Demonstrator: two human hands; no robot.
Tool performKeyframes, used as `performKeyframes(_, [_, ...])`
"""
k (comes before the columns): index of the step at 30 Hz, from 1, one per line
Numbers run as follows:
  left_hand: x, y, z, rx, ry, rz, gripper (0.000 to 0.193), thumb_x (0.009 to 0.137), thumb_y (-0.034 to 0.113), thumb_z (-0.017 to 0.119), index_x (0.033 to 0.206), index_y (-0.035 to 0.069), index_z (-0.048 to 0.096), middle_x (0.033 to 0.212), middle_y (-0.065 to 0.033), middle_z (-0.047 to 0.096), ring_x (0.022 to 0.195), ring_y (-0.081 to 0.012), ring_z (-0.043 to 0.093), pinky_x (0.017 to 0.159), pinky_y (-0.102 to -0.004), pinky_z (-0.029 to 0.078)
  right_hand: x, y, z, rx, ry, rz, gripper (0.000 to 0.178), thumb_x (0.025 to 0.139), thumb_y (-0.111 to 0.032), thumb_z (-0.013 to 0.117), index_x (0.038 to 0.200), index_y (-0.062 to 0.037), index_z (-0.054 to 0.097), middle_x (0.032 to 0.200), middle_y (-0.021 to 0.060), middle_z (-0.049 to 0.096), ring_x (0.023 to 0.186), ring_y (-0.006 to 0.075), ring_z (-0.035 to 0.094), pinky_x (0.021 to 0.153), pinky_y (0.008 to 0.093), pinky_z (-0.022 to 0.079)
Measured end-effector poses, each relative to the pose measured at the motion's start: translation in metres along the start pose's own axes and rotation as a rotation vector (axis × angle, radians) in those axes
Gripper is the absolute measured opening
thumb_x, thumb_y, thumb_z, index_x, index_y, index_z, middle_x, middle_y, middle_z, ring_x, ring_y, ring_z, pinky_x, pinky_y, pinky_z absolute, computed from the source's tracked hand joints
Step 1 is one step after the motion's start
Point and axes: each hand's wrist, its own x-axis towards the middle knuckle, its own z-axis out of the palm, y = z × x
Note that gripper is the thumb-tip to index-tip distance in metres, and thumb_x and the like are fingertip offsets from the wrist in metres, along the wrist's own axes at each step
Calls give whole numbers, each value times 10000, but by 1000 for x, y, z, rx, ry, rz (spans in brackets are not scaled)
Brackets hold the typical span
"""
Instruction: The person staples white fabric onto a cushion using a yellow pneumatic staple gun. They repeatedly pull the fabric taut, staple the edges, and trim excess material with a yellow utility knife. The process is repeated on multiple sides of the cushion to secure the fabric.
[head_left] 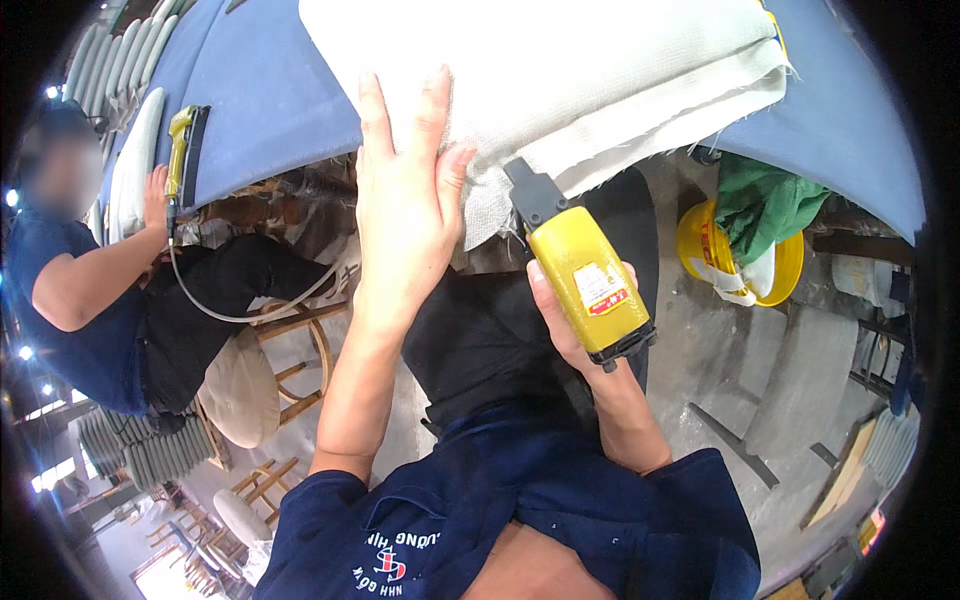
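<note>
A white, fabric-covered piece lies on the blue-covered table in front of me, the frayed edges of its woven cloth toward me. My left hand rests on its near left edge, fingers stretched out and apart, holding nothing. Below the frayed edge, my right hand grips a yellow staple gun. The black nose of the gun points up and left, close to the loose cloth corner. Most of the right-hand fingers are hidden behind the gun's body.
The blue table curves across the top. At left a seated co-worker touches a pale cushion beside another staple gun with an air hose. A yellow bucket with green cloth stands right; a beige-seated chair stands left.
</note>
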Motion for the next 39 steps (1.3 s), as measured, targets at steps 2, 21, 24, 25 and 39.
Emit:
performKeyframes(2, [0, 0, -1, 48, 8, 42, 628, 997, 221, 694, 1591, 236, 492, 1649, -384, 245, 1409, -553, 451, 1152, -547, 407, 4, -3, 1, 12, -16, -3, 411, 797, -141, 839, 1137, 11, 667, 900, 98, 767, 773, 192, 780, 684, 270, 577])
performKeyframes(21, [-4, -7, -3, 76, -14, 131, 1028, 749, -29, 757, 1666, 153, 328, 1683, -313, 248, 1385, -508, 474, 1161, -557, 399, 8, -15, 26, 368, -63, 209, 278, 891, -79, 788, 1118, 42, 681, 900, 99, 759, 782, 218, 764, 717, 299, 573])
performKeyframes(24, [-7, -10, 3, 74, 15, 143, 1014, 745, -36, 759, 1655, 149, 354, 1674, -307, 276, 1385, -498, 483, 1151, -556, 408, 10, -18, 24, 364, -71, 232, 274, 886, -79, 788, 1111, 36, 681, 881, 100, 750, 764, 225, 760, 705, 299, 571])
performKeyframes(25, [-8, -10, 5, 78, 21, 144, 1006, 746, -36, 759, 1652, 148, 363, 1671, -306, 286, 1387, -495, 484, 1148, -556, 411, 10, -18, 26, 342, -53, 203, 270, 884, -79, 789, 1105, 32, 682, 874, 101, 746, 753, 228, 757, 698, 300, 569])
performKeyframes(39, [-17, -16, -5, 86, 98, 162, 869, 845, 24, 728, 1633, 110, 373, 1677, -282, 298, 1361, -491, 508, 1123, -537, 438, 5, -1, 32, 38, -70, 10, 216, 832, -73, 805, 998, 12, 697, 897, 143, 727, 721, 298, 738, 659, 343, 571])
